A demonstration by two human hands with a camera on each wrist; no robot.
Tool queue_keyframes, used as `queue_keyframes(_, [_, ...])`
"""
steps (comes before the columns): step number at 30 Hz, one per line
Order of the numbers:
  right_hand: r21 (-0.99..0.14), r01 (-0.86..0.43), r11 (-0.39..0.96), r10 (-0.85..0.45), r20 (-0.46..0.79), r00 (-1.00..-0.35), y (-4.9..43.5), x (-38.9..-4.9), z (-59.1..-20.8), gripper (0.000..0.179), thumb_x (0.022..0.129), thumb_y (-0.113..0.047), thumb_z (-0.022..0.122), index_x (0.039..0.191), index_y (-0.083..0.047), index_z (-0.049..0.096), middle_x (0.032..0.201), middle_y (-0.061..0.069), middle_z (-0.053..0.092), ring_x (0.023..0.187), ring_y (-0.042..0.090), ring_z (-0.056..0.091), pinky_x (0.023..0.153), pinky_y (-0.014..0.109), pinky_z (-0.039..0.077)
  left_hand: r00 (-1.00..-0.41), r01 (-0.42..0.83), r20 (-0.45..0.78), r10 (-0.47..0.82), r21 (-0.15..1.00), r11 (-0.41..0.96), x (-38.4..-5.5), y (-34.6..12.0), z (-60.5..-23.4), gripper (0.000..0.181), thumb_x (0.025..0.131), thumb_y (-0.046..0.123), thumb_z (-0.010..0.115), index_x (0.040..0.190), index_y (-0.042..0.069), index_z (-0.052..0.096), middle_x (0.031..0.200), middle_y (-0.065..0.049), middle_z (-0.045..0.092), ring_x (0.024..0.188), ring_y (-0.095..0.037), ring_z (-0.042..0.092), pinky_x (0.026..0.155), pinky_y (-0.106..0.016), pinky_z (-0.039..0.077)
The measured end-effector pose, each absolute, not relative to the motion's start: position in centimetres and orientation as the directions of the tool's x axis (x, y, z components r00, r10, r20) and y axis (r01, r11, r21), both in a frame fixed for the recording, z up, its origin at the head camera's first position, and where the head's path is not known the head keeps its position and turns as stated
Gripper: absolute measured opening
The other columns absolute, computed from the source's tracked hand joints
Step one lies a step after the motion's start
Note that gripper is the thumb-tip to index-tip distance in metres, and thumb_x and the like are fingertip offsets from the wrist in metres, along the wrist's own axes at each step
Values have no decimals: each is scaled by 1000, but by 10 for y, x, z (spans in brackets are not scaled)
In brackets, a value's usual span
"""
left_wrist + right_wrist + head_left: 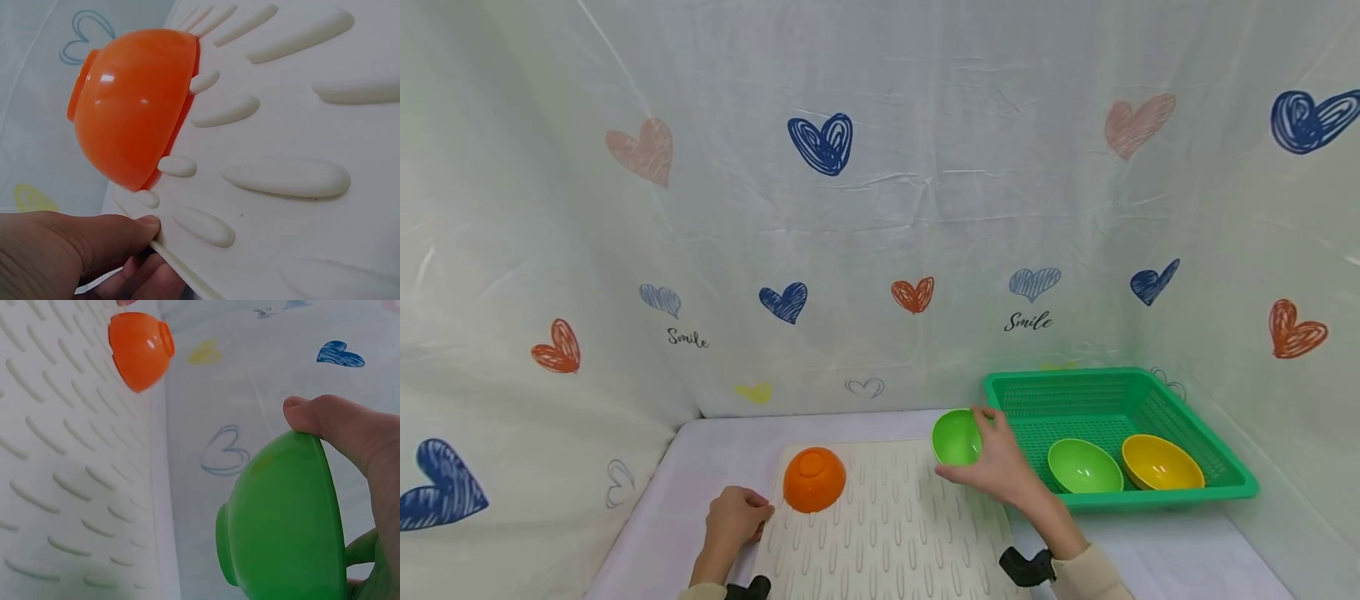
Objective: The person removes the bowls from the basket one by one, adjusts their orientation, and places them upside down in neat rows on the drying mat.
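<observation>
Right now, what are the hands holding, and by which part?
The right hand holds a green bowl by its rim; the left hand pinches the white mat by its edge.

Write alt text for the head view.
A person's right hand holds a green bowl near the far right corner of a white ridged board; the left hand pinches its left edge. An upside-down orange bowl sits on the board; at right, a green basket contains another green bowl and a yellow bowl.
</observation>
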State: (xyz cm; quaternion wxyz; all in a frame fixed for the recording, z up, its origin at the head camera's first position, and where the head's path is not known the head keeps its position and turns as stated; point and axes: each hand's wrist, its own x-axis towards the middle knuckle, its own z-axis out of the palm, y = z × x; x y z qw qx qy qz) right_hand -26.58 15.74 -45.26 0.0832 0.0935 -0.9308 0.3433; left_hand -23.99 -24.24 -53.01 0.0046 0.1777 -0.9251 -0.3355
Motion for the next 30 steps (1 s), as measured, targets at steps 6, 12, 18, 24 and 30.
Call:
queue_keyframes(6, [-631,-238,738,-112,233,-966,140,-256,-455,121,58,-64,82,149,-1,32,148,18,30,129,39,43,90,52,50,-929,-345,-133,-345,648,679,-240,-243,-531,11,78,11,76,74,2,70,55,0,60,45,-10,57,46,-25,49])
queue_keyframes(12, [-666,-221,713,-105,210,-972,126,-249,-458,120,56,-63,83,149,-5,33,146,17,33,118,35,50,81,45,54,-931,-342,-138,-338,655,673,-240,-243,-531,13,78,12,75,73,3,69,55,-1,60,45,-10,56,46,-25,50])
queue_keyframes(18, [-682,-219,698,-111,199,-974,115,-243,-463,118,55,-60,85,149,-7,35,145,16,34,119,36,49,78,46,54,-930,-350,-154,-333,645,679,-238,-243,-528,13,79,14,74,73,3,69,57,-1,61,48,-11,57,47,-27,48])
queue_keyframes(24, [-686,-246,685,-154,193,-969,105,-237,-468,116,56,-57,85,148,-7,35,144,15,33,116,33,50,74,42,54,-936,-331,-129,-328,640,694,-236,-242,-528,14,79,15,73,72,4,70,55,1,60,48,-12,56,47,-27,44])
queue_keyframes(30, [-687,-280,671,-211,185,-960,97,-230,-472,113,58,-59,84,147,-7,36,144,15,33,107,29,53,73,39,53,-940,-318,-113,-322,631,707,-234,-242,-530,15,80,17,73,74,3,70,58,0,61,50,-12,56,49,-28,44])
